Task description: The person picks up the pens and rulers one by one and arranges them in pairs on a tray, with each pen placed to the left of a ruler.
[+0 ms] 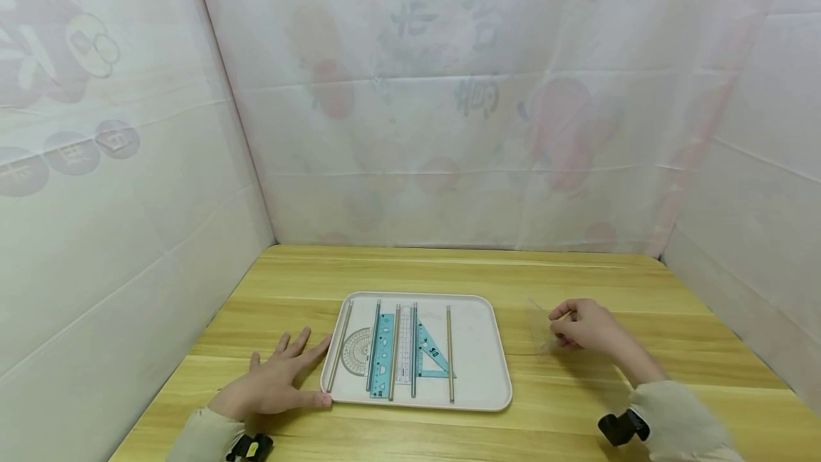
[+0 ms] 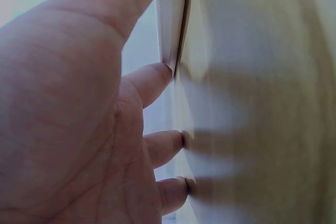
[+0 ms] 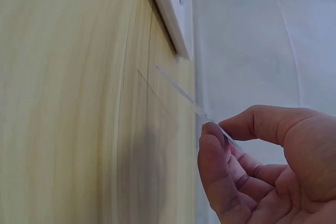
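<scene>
My left hand (image 1: 272,383) lies spread at the left side of a white tray (image 1: 481,348), its thumb and index finger touching the rim. In the left wrist view, fingertips (image 2: 163,72) meet the tray's edge. On the tray are a clear protractor (image 1: 356,352), a blue ruler (image 1: 383,351), a clear ruler (image 1: 404,348), a blue set square (image 1: 439,356) and several pencils (image 1: 450,351). To the right of the tray, my right hand (image 1: 586,326) pinches a thin clear plastic piece (image 3: 178,88) between thumb and fingers, raised above the table. Its full outline is hard to make out.
The wooden table (image 1: 462,273) has light fabric walls (image 1: 449,127) behind it and on both sides. Bare tray surface lies right of the rightmost pencil. A black wrist device (image 1: 622,428) sits on the right sleeve, another (image 1: 250,446) on the left.
</scene>
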The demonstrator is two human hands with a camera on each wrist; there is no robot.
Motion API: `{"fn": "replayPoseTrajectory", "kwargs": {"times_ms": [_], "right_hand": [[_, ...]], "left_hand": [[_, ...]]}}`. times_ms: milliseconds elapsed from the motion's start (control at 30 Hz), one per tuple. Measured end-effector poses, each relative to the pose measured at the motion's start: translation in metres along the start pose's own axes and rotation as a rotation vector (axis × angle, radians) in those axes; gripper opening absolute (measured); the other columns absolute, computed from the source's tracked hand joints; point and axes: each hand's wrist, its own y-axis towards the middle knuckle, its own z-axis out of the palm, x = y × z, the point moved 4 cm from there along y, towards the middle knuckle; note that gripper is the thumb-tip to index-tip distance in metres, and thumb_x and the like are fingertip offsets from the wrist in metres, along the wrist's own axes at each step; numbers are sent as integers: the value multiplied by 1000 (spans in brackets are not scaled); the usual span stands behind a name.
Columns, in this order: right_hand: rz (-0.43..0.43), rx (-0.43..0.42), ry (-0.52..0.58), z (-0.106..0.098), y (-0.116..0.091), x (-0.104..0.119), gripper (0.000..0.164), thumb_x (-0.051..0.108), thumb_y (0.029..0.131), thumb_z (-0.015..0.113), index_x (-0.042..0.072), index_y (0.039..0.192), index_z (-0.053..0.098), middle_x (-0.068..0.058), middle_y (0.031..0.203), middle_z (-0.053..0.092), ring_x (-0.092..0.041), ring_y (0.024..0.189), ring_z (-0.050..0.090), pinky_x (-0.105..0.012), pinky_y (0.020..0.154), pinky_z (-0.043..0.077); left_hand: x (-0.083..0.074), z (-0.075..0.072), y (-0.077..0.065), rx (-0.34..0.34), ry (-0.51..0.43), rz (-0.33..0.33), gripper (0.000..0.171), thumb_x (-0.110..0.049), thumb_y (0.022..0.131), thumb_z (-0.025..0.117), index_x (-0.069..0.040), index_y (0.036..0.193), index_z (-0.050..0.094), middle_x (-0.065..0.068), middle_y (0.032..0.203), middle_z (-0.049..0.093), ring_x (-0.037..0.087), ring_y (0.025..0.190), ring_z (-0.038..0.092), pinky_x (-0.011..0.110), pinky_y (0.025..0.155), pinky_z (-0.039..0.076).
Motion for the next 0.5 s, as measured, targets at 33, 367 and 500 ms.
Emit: {"fn": "replayPoseTrajectory", "kwargs": {"times_ms": [33, 367, 500], "right_hand": [[1, -2, 3, 2, 0, 1, 29, 11, 103, 64, -12, 121, 63, -10, 85, 74, -19, 76, 72, -37, 67, 63], [-2, 0, 54, 21, 1, 15, 29, 11, 101, 66, -10, 121, 63, -13, 87, 76, -19, 76, 73, -36, 68, 64], [3, -4, 82, 28, 0, 24, 30, 11, 100, 68, -10, 121, 64, -13, 89, 77, -20, 77, 74, -37, 70, 65]], "left_hand": [[0, 0, 0, 0, 0, 0, 106, -70, 86, 78, -27, 171, 31, 26, 178, 16, 67, 159, 7, 100, 104, 3], [1, 0, 0, 3, -1, 5, 107, -70, 86, 78, -26, 171, 30, 26, 178, 15, 68, 158, 7, 100, 103, 4], [0, 0, 0, -2, 5, 11, 106, -70, 86, 78, -25, 171, 31, 27, 178, 16, 68, 158, 8, 101, 102, 4]]}}
